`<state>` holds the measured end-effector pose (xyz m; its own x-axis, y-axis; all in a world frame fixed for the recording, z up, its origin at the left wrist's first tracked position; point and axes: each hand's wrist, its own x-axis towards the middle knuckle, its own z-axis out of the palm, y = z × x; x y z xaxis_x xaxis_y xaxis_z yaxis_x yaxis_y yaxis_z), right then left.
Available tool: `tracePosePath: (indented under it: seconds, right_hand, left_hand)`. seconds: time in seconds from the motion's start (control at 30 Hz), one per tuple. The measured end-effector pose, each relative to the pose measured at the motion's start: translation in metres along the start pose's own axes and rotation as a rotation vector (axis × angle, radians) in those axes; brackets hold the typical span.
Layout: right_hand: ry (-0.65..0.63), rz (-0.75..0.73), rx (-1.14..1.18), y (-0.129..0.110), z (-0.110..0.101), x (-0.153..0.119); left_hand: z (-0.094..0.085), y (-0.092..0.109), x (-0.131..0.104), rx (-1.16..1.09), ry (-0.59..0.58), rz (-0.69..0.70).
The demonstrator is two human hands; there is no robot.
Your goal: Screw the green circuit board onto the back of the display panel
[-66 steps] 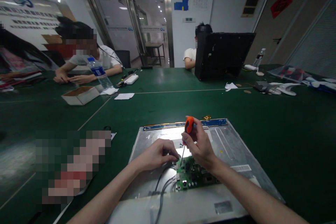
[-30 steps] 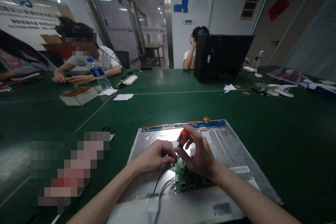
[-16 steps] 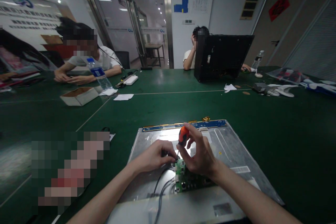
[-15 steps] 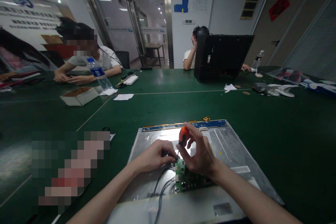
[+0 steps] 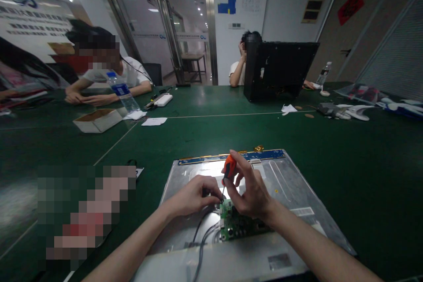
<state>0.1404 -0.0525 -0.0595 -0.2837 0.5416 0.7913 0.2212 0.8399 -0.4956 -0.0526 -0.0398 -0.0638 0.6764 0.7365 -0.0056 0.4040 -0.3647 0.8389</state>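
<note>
A flat metal display panel (image 5: 280, 194) lies before me, with a blue strip board (image 5: 271, 154) along its far edge. On it sits a green circuit board (image 5: 228, 222), partly under my right hand. My right hand (image 5: 249, 185) grips a red and black screwdriver (image 5: 230, 167), held upright, its tip at the board's far left corner. My left hand (image 5: 201, 196) is closed at that same corner, fingertips beside the tip; what they pinch is too small to make out. Dark cables (image 5: 201, 246) run from the board's left side toward me.
An open white box (image 5: 99, 122) and a water bottle (image 5: 122, 92) stand at the back left, near a seated person. A black monitor housing (image 5: 284, 70) stands at the back, another person behind it. Gloves (image 5: 357, 112) lie at the right; a blurred-out item lies left.
The screwdriver handle has turned slightly in my right fingers. Both hands stay at the same corner of the board; the whole view has shifted a little.
</note>
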Motion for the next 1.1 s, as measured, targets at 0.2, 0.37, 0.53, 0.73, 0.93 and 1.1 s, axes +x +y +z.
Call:
tracePosePath:
  seconds: [0.2, 0.37, 0.53, 0.73, 0.93, 1.1]
  right_hand:
    - [0.033, -0.015, -0.033, 0.0024, 0.0014, -0.0005]
    - [0.044, -0.027, -0.026, 0.0019, 0.0018, 0.0008]
    - [0.061, -0.040, -0.066, 0.0007, 0.0015, 0.0018]
    - [0.034, -0.034, -0.068, 0.0009, 0.0001, 0.0009]
    - [0.018, -0.014, -0.043, 0.0008, 0.0001, -0.0001]
    - [0.042, -0.014, -0.054, 0.0017, 0.0019, -0.0013]
  left_hand:
    - [0.0000, 0.0006, -0.0003, 0.010, 0.000, 0.002]
    - [-0.0004, -0.0005, -0.0002, 0.044, 0.010, -0.015]
    - [-0.0001, -0.0012, -0.0005, 0.047, 0.013, -0.016]
    - [0.0002, -0.0006, -0.0003, 0.059, 0.015, -0.027]
    - [0.0001, -0.0001, 0.0004, 0.060, 0.010, -0.030]
    - [0.0004, 0.0006, 0.0003, 0.048, 0.008, -0.037]
